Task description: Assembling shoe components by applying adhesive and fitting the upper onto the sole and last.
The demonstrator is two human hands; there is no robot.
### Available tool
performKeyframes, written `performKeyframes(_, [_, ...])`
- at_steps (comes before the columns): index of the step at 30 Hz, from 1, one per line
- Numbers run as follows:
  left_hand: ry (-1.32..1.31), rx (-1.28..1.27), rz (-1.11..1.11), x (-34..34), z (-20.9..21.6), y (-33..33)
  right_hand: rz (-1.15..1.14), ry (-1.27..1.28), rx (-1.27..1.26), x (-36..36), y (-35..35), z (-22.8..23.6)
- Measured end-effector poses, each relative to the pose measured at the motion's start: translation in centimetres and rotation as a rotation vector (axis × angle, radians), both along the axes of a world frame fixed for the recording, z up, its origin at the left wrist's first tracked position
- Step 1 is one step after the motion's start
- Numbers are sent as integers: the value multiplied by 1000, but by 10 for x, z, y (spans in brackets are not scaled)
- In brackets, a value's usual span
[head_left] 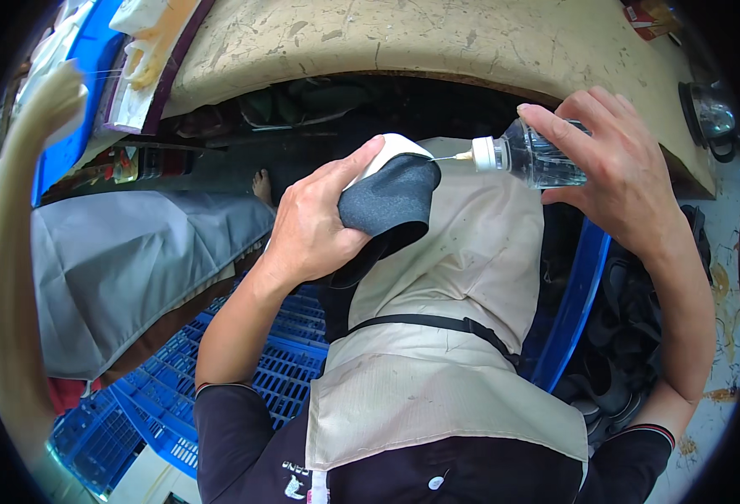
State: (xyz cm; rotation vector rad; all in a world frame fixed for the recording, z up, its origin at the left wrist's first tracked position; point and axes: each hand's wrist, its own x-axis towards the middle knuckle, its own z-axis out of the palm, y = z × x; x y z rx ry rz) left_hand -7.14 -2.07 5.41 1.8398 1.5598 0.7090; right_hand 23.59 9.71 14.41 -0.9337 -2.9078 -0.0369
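My left hand [313, 220] is wrapped round a shoe piece with a dark grey upper [391, 197] and a white sole [397, 148], held above my lap. The thumb lies along the sole while the fingers reach behind the dark part, out of sight. In my right hand [609, 160] is a clear plastic bottle [546, 165], tipped sideways with liquid inside. Its white cap [486, 154] carries a thin needle nozzle [450, 158], whose tip meets the shoe where upper and sole join.
Ahead curves a worn cream table [328, 42]. Another person's blurred arm [25, 210] and grey apron [134, 260] are at my left, beside blue plastic crates [176, 386]. Dark shoes [618, 336] lie in a pile to my right, near a glass jar [713, 118].
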Motion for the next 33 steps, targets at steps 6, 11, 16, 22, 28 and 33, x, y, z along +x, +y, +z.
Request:
performKeyframes(6, [-73, -134, 34, 3, 1, 6, -4, -8, -7, 8, -2, -4])
performKeyframes(11, [-187, -171, 52, 7, 1, 13, -19, -35, -42, 15, -1, -3])
performKeyframes(16, [-267, -145, 59, 10, 10, 17, -70, 0, -121, 21, -4, 12])
performKeyframes(22, [-503, -86, 111, 15, 24, 27, -300, 372, -196, 37, 24, 28])
performKeyframes(28, [-813, -55, 158, 39, 32, 41, -534, 1096, -326, 88, 104, 14])
performKeyframes(33, [-821, -52, 262, 69, 25, 45, -686, 1074, -240, 98, 140, -15])
